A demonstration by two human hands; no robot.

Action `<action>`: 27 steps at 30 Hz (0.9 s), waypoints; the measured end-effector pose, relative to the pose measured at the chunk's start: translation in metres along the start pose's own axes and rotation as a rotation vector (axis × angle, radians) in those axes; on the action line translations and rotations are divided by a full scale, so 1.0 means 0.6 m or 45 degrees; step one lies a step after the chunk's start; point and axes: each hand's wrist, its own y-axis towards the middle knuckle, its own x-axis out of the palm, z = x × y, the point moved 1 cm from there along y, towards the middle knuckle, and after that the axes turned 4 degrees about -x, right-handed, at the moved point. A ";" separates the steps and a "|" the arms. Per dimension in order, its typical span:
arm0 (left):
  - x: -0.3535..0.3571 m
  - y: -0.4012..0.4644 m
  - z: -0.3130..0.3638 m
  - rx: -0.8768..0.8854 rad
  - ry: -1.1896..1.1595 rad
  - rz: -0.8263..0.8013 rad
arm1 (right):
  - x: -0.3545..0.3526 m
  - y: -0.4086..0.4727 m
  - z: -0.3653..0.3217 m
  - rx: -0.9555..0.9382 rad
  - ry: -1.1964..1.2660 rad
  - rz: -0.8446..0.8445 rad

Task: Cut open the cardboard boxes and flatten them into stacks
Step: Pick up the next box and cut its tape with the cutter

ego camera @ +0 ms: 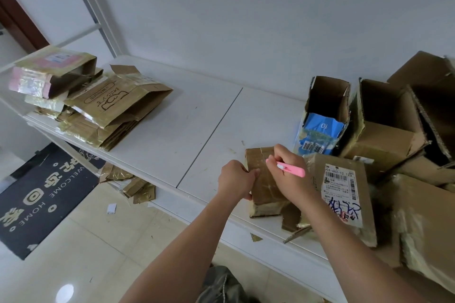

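The small taped cardboard box (264,179) sits near the front edge of the white tabletop (197,115), at about 5 o'clock in the view. The left hand (235,179) curls its grip on the box's left side to hold it steady. The right hand (289,171) has its grip closed around a pink box cutter (290,168), with the tip on the tape on top. To cut well, I think the tip should follow the tape seam, going shallow and away from the left fingers. Uncut boxes (384,125) wait at 3 o'clock. The flattened stack (103,110) lies well apart at 10 o'clock.
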 end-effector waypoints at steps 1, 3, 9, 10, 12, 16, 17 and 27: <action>0.001 -0.001 0.001 0.002 0.009 0.006 | -0.003 -0.002 -0.001 0.015 0.013 -0.001; 0.002 -0.002 0.002 0.006 0.017 0.017 | -0.008 -0.008 -0.003 0.054 0.031 0.005; 0.000 -0.004 0.007 -0.008 0.047 0.043 | -0.016 -0.056 -0.021 0.054 0.078 0.018; 0.000 -0.003 0.007 -0.011 0.045 0.040 | -0.015 -0.066 -0.024 0.036 0.050 0.020; 0.001 -0.002 0.007 -0.010 0.043 0.042 | -0.017 -0.082 -0.028 0.040 0.040 0.041; 0.002 -0.005 0.008 -0.007 0.048 0.065 | -0.023 -0.102 -0.039 0.018 0.083 0.042; 0.002 -0.005 0.009 -0.009 0.050 0.071 | -0.026 -0.109 -0.042 0.026 0.098 0.036; 0.003 -0.014 0.003 -0.064 -0.072 0.119 | -0.052 -0.121 -0.050 0.155 0.296 0.305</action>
